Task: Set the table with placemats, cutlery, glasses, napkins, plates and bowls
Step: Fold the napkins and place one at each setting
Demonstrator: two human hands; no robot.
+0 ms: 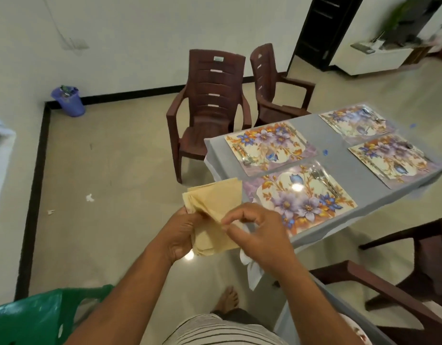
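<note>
- A purple bin (68, 100) stands at the far left against the white wall, where the black skirting turns a corner; scraps of white paper (89, 198) lie on the beige floor nearer the camera.
- A green plastic chair (33, 317) fills the bottom-left corner.
- The left hand (180, 235) is raised in front of the body, palm turned inward, fingers and thumb closed around the lower part of a stack of beige napkins (215, 202), which fans upward and away from the wrist.
- The right hand (258, 232) sits just beside it, knuckles up, thumb and forefinger pinched on the edge of one napkin at the stack's right side, the other fingers curled loosely.
- Both hands and the napkins are held over the floor, just off the near-left corner of the table (322, 128), not touching it.
- A brown plastic chair (210, 108) stands beyond the table's far-left end; a small pale label near the top of its back is too blurred to read. A second one (277, 85) stands to its right.
- The grey-covered table carries four floral placemats: near-left (302, 197), far-left (269, 145), far-right (356, 120), near-right (391, 158).
- Cutlery (324, 179) lies on the near-left mat's right side; the other mats also hold cutlery, blurred.
- Another brown chair (401, 282) stands at the right edge.
</note>
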